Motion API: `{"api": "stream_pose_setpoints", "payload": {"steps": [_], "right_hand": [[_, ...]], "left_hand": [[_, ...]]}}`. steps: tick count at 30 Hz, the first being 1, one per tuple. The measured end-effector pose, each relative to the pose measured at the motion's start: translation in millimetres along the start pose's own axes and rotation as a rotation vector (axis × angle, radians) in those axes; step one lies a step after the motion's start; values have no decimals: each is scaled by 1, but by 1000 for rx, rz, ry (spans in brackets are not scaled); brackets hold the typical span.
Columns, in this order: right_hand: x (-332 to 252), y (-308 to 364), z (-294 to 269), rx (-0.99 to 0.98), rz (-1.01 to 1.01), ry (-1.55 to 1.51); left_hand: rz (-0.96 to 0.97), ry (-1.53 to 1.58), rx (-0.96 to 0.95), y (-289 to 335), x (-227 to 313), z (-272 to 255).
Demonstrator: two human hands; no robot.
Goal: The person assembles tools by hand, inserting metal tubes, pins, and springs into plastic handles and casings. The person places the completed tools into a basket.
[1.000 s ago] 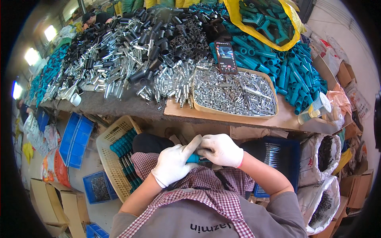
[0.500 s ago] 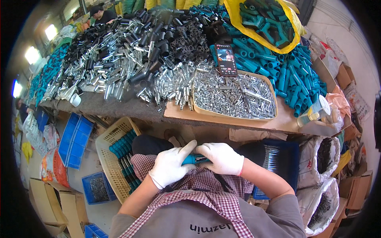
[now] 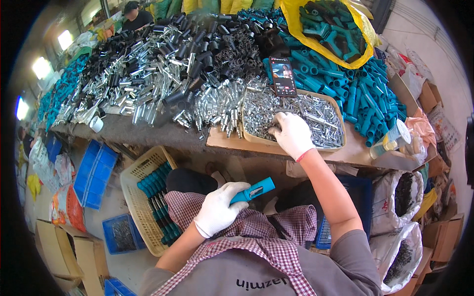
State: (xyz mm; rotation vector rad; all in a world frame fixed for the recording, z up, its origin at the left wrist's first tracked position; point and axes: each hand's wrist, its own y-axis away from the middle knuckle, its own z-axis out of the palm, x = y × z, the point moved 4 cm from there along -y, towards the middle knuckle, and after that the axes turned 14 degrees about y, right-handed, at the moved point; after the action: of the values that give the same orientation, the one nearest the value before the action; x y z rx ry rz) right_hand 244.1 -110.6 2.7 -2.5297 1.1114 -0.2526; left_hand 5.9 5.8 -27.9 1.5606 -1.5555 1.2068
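Left hand (image 3: 220, 209) in a curled grip, right hand (image 3: 294, 135) farther forward.

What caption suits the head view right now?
Left hand holding a teal tube, right hand at a tray of small metal parts.

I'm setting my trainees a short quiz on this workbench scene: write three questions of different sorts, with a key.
1. Multiple choice. What does the left hand hold?
a) a smartphone
b) a teal tube
c) a coil spring

2. True or false: the right hand is inside the yellow bag.

3. Fill in the blank: the shallow tray on the workbench holds small parts made of ____-coloured material.

Key: 1. b. 2. False; it is at the shallow tray. 3. silver.
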Motion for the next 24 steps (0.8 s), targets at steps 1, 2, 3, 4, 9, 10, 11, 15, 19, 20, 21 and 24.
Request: {"api": "stream_pose_setpoints", "payload": {"steps": [1, 2, 3, 4, 9, 10, 11, 15, 19, 20, 21, 24], "right_hand": [[3, -1, 4, 3, 3, -1], [3, 0, 5, 7, -6, -28], [3, 0, 7, 10, -14, -56], [4, 0, 9, 8, -16, -58], [13, 2, 5, 145, 30, -154], [14, 3, 3, 199, 26, -183], [14, 2, 1, 196, 24, -185], [16, 1, -11, 185, 122, -235], [10, 5, -4, 80, 84, -194], [2, 9, -3, 61, 10, -147], [-2, 7, 2, -6, 1, -89], [2, 2, 10, -47, 23, -113]], "left_hand": [[15, -11, 20, 0, 0, -1], [11, -12, 23, 1, -1, -2], [10, -8, 64, 2, 0, -6], [8, -5, 105, 3, 0, -9], [-172, 209, 130, 1, -9, -17], [-172, 212, 129, 0, -9, -17], [-175, 245, 145, 0, -10, -18], [-172, 424, 192, 0, -25, -19], [-301, 721, 196, 0, -29, -21], [-309, 723, 198, 1, -32, -20], [-276, 712, 197, 1, -35, -19], [-258, 724, 183, 0, -32, -18]]}}
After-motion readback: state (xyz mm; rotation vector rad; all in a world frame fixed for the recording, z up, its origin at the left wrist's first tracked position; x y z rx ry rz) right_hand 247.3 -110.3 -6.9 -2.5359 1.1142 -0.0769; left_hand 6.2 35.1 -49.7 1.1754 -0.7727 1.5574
